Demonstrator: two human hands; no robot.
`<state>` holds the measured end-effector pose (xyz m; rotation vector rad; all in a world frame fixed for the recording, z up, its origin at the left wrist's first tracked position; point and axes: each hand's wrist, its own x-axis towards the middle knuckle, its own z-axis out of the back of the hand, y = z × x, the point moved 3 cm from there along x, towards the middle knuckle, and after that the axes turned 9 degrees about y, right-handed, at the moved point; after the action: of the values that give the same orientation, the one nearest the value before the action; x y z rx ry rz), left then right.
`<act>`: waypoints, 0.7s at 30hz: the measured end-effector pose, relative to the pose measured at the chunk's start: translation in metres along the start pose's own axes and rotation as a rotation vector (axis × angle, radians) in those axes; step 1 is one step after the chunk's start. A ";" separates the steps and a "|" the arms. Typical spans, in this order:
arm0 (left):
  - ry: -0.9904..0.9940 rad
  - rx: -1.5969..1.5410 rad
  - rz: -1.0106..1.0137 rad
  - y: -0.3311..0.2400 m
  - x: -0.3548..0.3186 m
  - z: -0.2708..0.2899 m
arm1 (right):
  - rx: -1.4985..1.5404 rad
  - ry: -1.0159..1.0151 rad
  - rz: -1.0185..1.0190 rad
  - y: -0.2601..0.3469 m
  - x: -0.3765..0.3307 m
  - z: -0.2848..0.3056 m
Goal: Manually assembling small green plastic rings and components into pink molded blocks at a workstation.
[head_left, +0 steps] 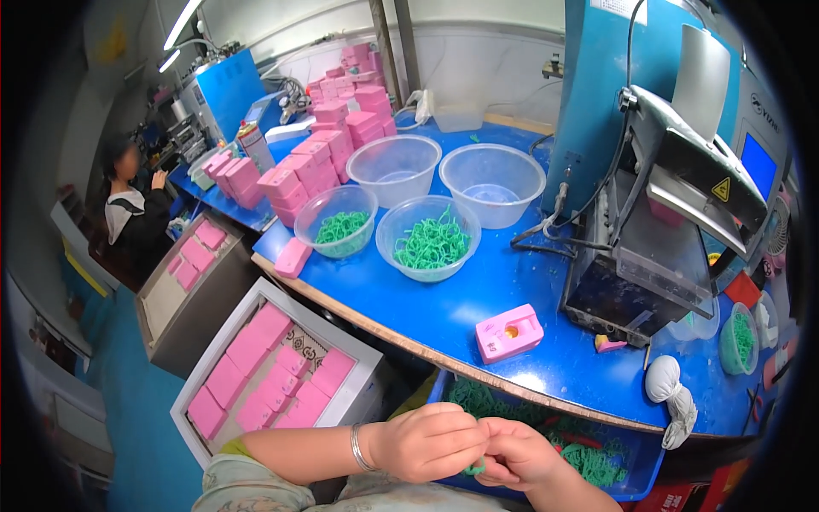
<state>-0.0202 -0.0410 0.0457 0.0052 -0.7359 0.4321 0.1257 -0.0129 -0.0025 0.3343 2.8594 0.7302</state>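
My left hand [426, 444], with a silver bangle at the wrist, meets my right hand [519, 454] at the table's front edge. Their fingers are pinched together around a small green piece [474, 468], mostly hidden by the fingers. Under and beyond the hands is a blue bin [650, 478] holding green stringy pieces [597, 465]. On the blue table [401, 311] a pink block [509, 334] with a round hollow lies ahead of my right hand. Two clear bowls hold green stringy pieces: a small bowl [336, 224] and a larger bowl [429, 241].
Two tubs [394, 171] [493, 183] stand behind the bowls. Pink blocks [328, 145] are stacked at the back left. A machine [674, 213] takes up the right side, with a white cloth bundle [672, 397] before it. A white tray [368, 375] of pink blocks sits left. Another person [136, 213] is far left.
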 end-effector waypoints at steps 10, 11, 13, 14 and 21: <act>-0.626 0.238 0.842 0.114 -0.020 0.105 | -0.853 -0.368 0.038 -0.005 0.004 -0.013; -0.631 0.298 0.918 0.132 -0.031 0.125 | -0.857 -0.364 0.040 -0.007 0.004 -0.015; -0.607 0.415 0.957 0.165 -0.058 0.149 | -1.025 -0.411 0.228 -0.007 0.002 -0.020; -0.607 0.417 0.954 0.173 -0.066 0.154 | -1.027 -0.409 0.231 -0.006 0.001 -0.019; -0.086 0.881 0.873 0.150 -0.022 0.125 | -1.502 -0.418 0.290 0.005 -0.020 -0.011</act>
<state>-0.1728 0.0684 0.1028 0.5483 -0.5503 1.5737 0.1435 -0.0192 0.0115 0.5141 1.2775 2.1654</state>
